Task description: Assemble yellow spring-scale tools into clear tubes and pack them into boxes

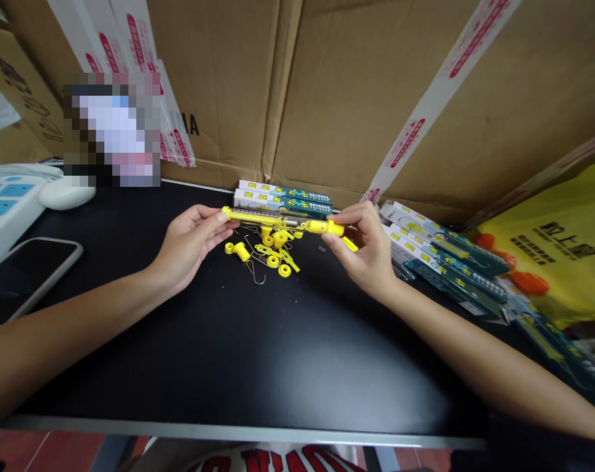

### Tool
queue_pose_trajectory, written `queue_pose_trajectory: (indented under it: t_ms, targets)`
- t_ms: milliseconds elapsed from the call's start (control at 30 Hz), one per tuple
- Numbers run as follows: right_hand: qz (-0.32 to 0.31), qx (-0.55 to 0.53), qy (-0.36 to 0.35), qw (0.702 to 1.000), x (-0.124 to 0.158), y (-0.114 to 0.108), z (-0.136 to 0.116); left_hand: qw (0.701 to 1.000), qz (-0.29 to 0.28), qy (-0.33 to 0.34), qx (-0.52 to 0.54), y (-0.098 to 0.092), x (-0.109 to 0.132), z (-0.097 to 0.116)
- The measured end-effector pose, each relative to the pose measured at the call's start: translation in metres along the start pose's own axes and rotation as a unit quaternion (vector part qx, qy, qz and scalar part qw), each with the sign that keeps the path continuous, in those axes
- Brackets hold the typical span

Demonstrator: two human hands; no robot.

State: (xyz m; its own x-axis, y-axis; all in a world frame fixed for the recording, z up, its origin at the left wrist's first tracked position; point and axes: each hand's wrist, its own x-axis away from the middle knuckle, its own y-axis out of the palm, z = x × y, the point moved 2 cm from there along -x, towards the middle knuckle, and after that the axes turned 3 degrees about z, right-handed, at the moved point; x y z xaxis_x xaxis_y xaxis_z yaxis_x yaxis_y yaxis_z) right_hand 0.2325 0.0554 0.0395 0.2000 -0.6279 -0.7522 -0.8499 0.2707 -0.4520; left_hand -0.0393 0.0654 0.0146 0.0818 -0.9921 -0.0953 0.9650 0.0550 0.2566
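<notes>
A clear tubular spring scale (282, 221) with yellow ends is held level above the black table. My left hand (187, 242) pinches its left end between thumb and fingers. At the yellow cap on the other end, the thumb and fingers of my right hand (364, 246) close round it. A metal spring shows inside the tube. Below it lies a loose pile of parts: yellow sleeves (241, 251), yellow rings (284, 270), flat yellow pieces (291, 261) and wire hooks (256, 272). A small spring (322, 249) lies near my right hand.
Printed boxes (278, 195) are stacked behind the parts, and more boxes (440, 262) line the right side. A yellow bag (548, 242) stands beyond them. On the left are a phone (27, 278) and a power strip (7, 203). Large cartons (327, 85) wall off the back.
</notes>
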Motion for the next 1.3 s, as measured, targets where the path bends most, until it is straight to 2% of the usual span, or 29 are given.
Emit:
queue_pose_trajectory:
  t_ms: [133,267,467,700,833,933,1067,1300]
  targets:
    - [-0.022,-0.044,0.026,0.998,0.004,0.004,0.005,1.000,-0.006,-0.007,0.016,0.001,0.001,0.000]
    - [-0.038,-0.045,0.049,0.997,0.009,0.007,0.010,1.000,0.001,-0.013,0.021,0.001,0.001,0.001]
    - [-0.070,-0.090,0.052,0.992,0.008,0.008,0.002,0.999,0.008,-0.023,0.023,0.002,0.001,0.002]
    - [-0.073,-0.158,0.103,0.979,0.005,0.009,-0.002,0.999,0.002,-0.033,0.027,0.005,0.004,0.003]
    - [-0.074,-0.157,0.114,0.978,0.005,0.008,-0.004,0.999,0.002,-0.032,0.028,0.004,0.003,0.004]
    - [-0.055,-0.106,0.096,0.988,0.002,0.004,-0.004,0.999,0.000,-0.028,0.029,0.003,0.002,0.004]
    - [-0.019,-0.036,0.024,0.999,-0.002,0.000,-0.003,0.999,-0.001,-0.029,0.030,0.003,0.003,0.003]
    - [-0.043,-0.077,0.036,0.995,0.002,0.005,0.000,0.999,0.006,-0.030,0.030,0.004,0.003,0.004]
